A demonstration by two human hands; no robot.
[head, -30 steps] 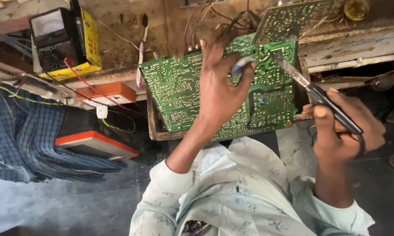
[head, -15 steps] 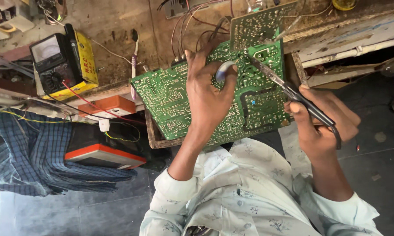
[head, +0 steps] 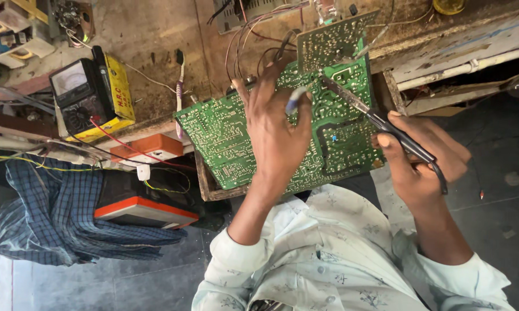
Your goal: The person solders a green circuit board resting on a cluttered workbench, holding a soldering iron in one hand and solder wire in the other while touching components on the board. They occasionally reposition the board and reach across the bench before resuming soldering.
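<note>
Fingers: left hand (head: 276, 135) lies spread on the circuit board, thumb and forefinger pinched on a small bluish piece (head: 294, 99); right hand (head: 418, 161) is closed round the dark handle of the soldering iron (head: 380, 121), pen fashion.
Worktop (head: 150, 34): rough, stained and crowded; wires run along its far edge, so both sleeves do best held clear of them.
Circuit board (head: 225, 138): large, green, track side up, tilted against the worktop edge and overhanging it; the left palm is what steadies it, so the weight should sit there, not in the fingertips.
Meter (head: 78, 95): black and yellow, well to the left; its red lead trails toward the board and is best left apart.
Soldering iron: tip meets the board near its upper right, just beside the bluish piece; a light, brief touch on one spot looks safest; left fingertips sit near the hot tip.
Bluish piece: too small to tell what it is; hold it by the far end.
</note>
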